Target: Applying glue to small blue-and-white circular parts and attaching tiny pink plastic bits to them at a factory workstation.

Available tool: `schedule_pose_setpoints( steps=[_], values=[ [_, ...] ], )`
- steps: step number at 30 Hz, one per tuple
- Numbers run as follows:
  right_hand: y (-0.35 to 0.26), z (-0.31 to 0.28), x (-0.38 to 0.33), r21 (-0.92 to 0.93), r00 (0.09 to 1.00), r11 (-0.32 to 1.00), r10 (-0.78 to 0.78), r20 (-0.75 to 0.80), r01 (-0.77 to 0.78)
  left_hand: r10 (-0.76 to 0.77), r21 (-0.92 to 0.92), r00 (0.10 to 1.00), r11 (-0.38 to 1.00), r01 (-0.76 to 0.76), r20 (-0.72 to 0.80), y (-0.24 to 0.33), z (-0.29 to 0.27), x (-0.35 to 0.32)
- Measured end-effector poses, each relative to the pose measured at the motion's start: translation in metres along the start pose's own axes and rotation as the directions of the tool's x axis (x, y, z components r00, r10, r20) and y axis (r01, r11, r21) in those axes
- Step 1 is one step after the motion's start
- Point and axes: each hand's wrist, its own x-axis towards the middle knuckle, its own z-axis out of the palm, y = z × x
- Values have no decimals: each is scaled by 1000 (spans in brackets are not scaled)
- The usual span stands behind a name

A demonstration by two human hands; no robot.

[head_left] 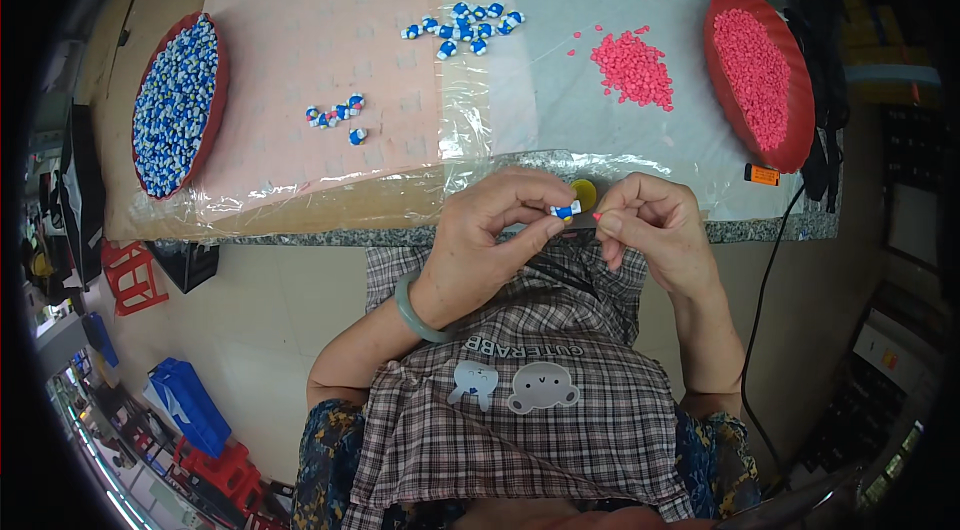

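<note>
Between thumb and fingertips, my left hand (488, 230) pinches a small blue-and-white figure piece (565, 211) just over the table's near edge. Just to its right, my right hand (660, 230) has its fingers closed on a tiny pink piece (598, 216), mostly covered by the fingertips. A narrow gap separates the two pieces. Behind them, partly hidden by my hands, is a small round yellow object (583, 193). Loose pink pieces (634, 72) lie heaped on the table beyond my right hand. A cluster of blue-and-white figure pieces (465, 30) sits farther back in the middle.
A red basket (223, 80) full of blue-and-white pieces stands at the left; another red basket (797, 90) holds pink pieces at the right. Several figure pieces with pink bits (335, 114) lie left of centre. An orange-and-black box (762, 175) and a black cable (765, 300) are at right.
</note>
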Motion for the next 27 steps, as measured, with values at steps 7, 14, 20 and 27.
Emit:
schedule_pose_setpoints(
  steps=[7, 14, 20, 27],
  values=[
    [-2, 1, -2, 37, 1000, 999, -27, 14, 26, -198, -154, 980, 968, 197, 10, 7, 0, -1],
    [-6, 3, 0, 36, 999, 999, -35, 39, 33, -195, -146, 981, 970, 192, -7, 13, 1, -2],
    [-2, -11, -5, -21, 997, 997, -73, -27, 73, 147, 257, 980, 960, -108, -136, 19, -40, 7],
    [0, -18, -3, -64, 994, 996, -72, -86, 67, 540, 967, 823, 250, 45, -178, 38, -113, 13]
  ],
)
